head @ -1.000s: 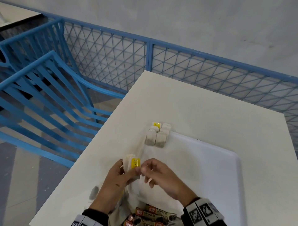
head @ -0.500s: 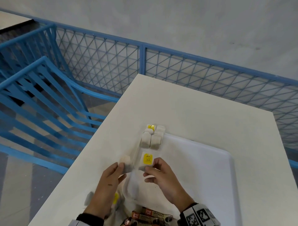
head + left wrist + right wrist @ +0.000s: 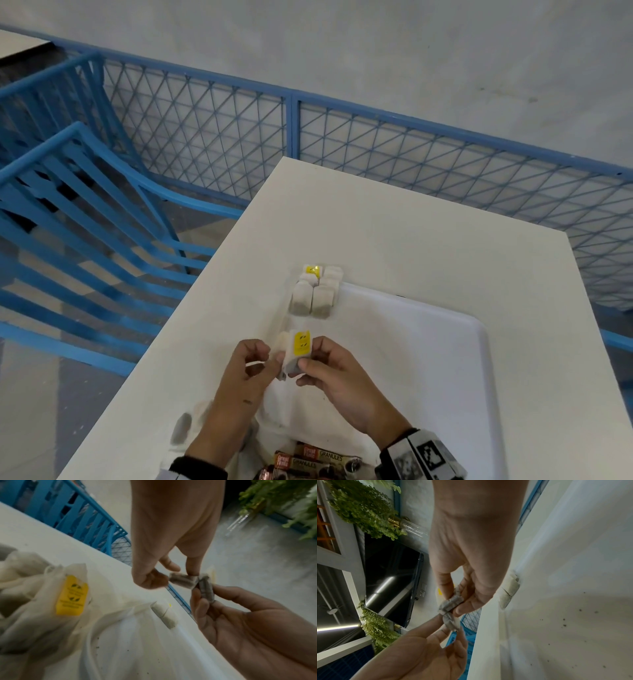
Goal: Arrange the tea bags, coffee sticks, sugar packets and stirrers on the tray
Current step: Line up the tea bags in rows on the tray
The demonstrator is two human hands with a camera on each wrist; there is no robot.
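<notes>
Over the left rim of the white tray (image 3: 445,342), each hand pinches one grey tea bag, and the two bags meet at a corner. My left hand (image 3: 270,359) (image 3: 175,577) holds one tea bag (image 3: 181,580). My right hand (image 3: 305,363) (image 3: 453,601) holds the other (image 3: 452,601), which carries a yellow tag (image 3: 301,344). Several tea bags (image 3: 315,291) stand in two short rows at the tray's far left corner. Coffee sticks (image 3: 308,459) lie at the near edge. No sugar packets or stirrers show.
A loose heap of tea bags (image 3: 42,588) with a yellow tag lies on the table (image 3: 394,222) by my left wrist. A blue chair (image 3: 85,205) stands left of the table, and a blue mesh railing (image 3: 376,144) runs behind it.
Half a second ago my hands were apart, each with its own tea bag. They have drawn together again, and the bags now touch above the tray's left rim.
</notes>
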